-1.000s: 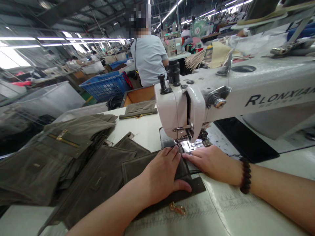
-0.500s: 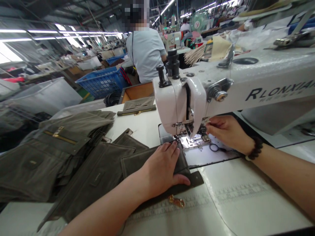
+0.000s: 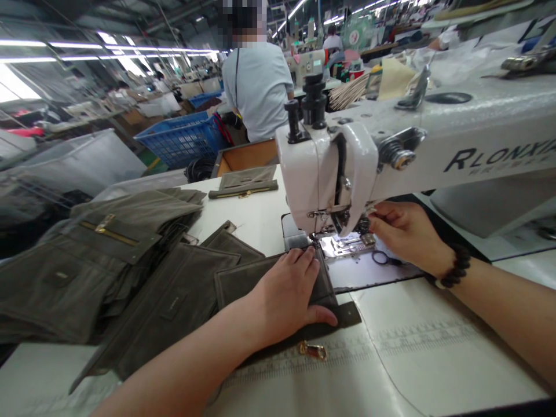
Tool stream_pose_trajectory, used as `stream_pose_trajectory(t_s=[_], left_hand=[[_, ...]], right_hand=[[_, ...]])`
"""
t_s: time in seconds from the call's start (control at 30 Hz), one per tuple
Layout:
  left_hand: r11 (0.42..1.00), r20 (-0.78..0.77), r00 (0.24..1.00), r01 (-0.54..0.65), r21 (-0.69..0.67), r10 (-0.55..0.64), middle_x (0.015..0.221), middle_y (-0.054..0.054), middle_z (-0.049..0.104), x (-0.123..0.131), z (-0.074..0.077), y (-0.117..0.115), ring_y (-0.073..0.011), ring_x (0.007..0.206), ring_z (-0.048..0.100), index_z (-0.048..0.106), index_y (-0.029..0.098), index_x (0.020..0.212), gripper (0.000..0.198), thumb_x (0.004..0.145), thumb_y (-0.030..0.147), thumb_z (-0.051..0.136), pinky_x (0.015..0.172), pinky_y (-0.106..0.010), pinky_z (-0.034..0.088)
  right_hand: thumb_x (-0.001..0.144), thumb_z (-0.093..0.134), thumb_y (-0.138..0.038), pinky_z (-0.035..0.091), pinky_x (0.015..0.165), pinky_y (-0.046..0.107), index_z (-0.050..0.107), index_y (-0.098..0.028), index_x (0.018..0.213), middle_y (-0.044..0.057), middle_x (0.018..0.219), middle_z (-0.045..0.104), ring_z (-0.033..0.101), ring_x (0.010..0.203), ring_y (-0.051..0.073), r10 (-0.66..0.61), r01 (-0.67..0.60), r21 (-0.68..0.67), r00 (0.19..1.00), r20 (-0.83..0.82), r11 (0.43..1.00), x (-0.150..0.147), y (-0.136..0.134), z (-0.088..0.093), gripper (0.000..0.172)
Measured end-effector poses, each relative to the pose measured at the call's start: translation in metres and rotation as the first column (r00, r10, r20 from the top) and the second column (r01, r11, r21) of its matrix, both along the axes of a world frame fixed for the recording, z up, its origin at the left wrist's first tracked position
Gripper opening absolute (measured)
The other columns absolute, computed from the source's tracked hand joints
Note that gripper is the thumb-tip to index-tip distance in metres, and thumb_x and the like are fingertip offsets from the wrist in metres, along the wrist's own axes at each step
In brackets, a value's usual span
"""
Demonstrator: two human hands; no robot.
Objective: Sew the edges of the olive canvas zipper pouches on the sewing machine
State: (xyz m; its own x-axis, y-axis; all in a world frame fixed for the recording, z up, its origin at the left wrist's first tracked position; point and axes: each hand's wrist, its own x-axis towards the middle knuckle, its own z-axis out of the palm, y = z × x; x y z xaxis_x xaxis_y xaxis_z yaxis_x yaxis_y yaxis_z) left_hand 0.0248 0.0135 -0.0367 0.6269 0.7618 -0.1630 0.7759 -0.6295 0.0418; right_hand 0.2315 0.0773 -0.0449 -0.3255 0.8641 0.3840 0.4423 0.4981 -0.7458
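My left hand (image 3: 284, 289) lies flat on a dark olive fabric piece (image 3: 243, 277), fingers together and thumb out, pressing it beside the presser foot. The piece's edge reaches the needle area of the white sewing machine (image 3: 304, 174). My right hand (image 3: 402, 234) is pinched at the right of the sewing head, close to the foot; what the fingertips hold is hidden. Below it, a small tool with a black ring handle (image 3: 382, 258) lies on the metal plate. A gold zipper pull (image 3: 313, 350) rests on the table in front of my left hand.
A pile of olive fabric pieces with zippers (image 3: 117, 255) covers the left of the table. Another zippered piece (image 3: 243, 184) lies behind. Beyond stand a wooden box (image 3: 247, 157), a blue crate (image 3: 178, 139) and a seated person (image 3: 258, 87) facing away. A ruler strip (image 3: 417, 340) runs along the front.
The view has shifted slightly, with the machine a little further right in the picture. Both hands keep their places on the fabric and at the sewing head.
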Motion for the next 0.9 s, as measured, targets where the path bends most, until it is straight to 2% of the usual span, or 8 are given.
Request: stream_pose_trajectory(t_s=[0.13, 0.23, 0.43, 0.53, 0.63, 0.7, 0.8, 0.9], left_hand=[[1.0, 0.008, 1.0, -0.002, -0.008, 0.002, 0.13, -0.021, 0.039, -0.001, -0.002, 0.0, -0.0313, 0.117, 0.038, 0.045, 0.0, 0.119, 0.086, 0.067, 0.069, 0.042, 0.099, -0.039, 0.029], [1.0, 0.023, 1.0, 0.002, -0.004, -0.002, 0.13, -0.021, 0.039, -0.001, -0.003, 0.0, -0.0304, 0.118, 0.038, 0.045, 0.0, 0.118, 0.086, 0.067, 0.069, 0.042, 0.099, -0.039, 0.029], [1.0, 0.024, 1.0, 0.006, 0.002, -0.006, 0.13, -0.022, 0.038, -0.001, -0.004, 0.005, -0.0302, 0.119, 0.037, 0.044, -0.001, 0.119, 0.085, 0.069, 0.067, 0.041, 0.1, -0.039, 0.027], [1.0, 0.001, 1.0, -0.003, -0.013, 0.003, 0.132, -0.023, 0.035, -0.001, -0.002, 0.004, -0.0307, 0.122, 0.033, 0.042, -0.001, 0.12, 0.086, 0.069, 0.067, 0.042, 0.101, -0.04, 0.027], [0.998, -0.068, 0.997, 0.02, -0.056, -0.024, 0.131, -0.024, 0.036, -0.001, 0.001, -0.009, -0.0336, 0.12, 0.035, 0.042, -0.002, 0.12, 0.087, 0.066, 0.067, 0.048, 0.098, -0.043, 0.031], [0.996, -0.095, 0.992, 0.084, -0.021, -0.085, 0.129, -0.024, 0.039, -0.001, 0.001, -0.023, -0.0339, 0.117, 0.039, 0.042, -0.001, 0.12, 0.077, 0.07, 0.057, 0.053, 0.093, -0.044, 0.036], [0.966, -0.126, 0.972, 0.217, 0.14, -0.201, 0.124, -0.022, 0.045, -0.001, -0.001, -0.042, -0.0291, 0.112, 0.045, 0.04, -0.001, 0.12, 0.046, 0.081, 0.022, 0.045, 0.089, -0.039, 0.04], [0.927, -0.168, 0.952, 0.291, 0.235, -0.256, 0.12, -0.023, 0.048, -0.004, 0.001, -0.049, -0.0276, 0.107, 0.05, 0.041, -0.004, 0.117, 0.041, 0.078, 0.006, 0.035, 0.087, -0.037, 0.04]], right_hand=[[0.081, 0.04, -0.03, 0.024, 0.042, 0.022, 0.032, -0.019, 0.052, -0.005, 0.047, 0.029, 0.03, 0.044, 0.008, 0.001, -0.005, 0.084, 0.998, 0.059, 0.996, 0.0, -0.002, 0.0, 0.032], [0.083, 0.041, -0.026, 0.026, 0.045, 0.022, 0.039, -0.018, 0.052, -0.004, 0.047, 0.037, 0.035, 0.045, 0.008, 0.106, -0.14, 0.155, 0.972, 0.21, 0.978, -0.001, -0.009, -0.001, 0.033], [0.09, 0.036, -0.032, 0.025, 0.05, 0.027, 0.059, -0.015, 0.08, 0.001, 0.062, 0.054, 0.045, 0.056, 0.012, 0.366, -0.612, 0.171, 0.648, 0.668, 0.772, -0.008, -0.032, -0.003, 0.031], [0.088, 0.038, -0.04, 0.023, 0.049, 0.028, 0.058, -0.014, 0.078, 0.002, 0.063, 0.052, 0.043, 0.056, 0.013, 0.392, -0.682, 0.113, 0.54, 0.745, 0.723, -0.01, -0.038, 0.0, 0.034], [0.083, 0.044, -0.047, 0.026, 0.05, 0.028, 0.057, -0.012, 0.083, 0.004, 0.068, 0.053, 0.045, 0.059, 0.014, 0.358, -0.693, 0.127, 0.51, 0.782, 0.709, -0.01, -0.042, 0.001, 0.037], [0.08, 0.05, -0.047, 0.028, 0.051, 0.029, 0.056, -0.011, 0.088, 0.005, 0.07, 0.053, 0.046, 0.061, 0.016, 0.309, -0.69, 0.157, 0.5, 0.809, 0.707, -0.01, -0.045, 0.002, 0.038], [0.081, 0.05, -0.039, 0.03, 0.05, 0.03, 0.054, -0.009, 0.093, 0.004, 0.068, 0.052, 0.046, 0.059, 0.017, 0.249, -0.7, 0.195, 0.479, 0.842, 0.687, -0.011, -0.051, 0.003, 0.033], [0.085, 0.042, -0.022, 0.03, 0.049, 0.03, 0.052, -0.01, 0.096, 0.003, 0.068, 0.051, 0.045, 0.057, 0.016, 0.224, -0.724, 0.216, 0.459, 0.86, 0.655, -0.013, -0.055, 0.005, 0.019]])
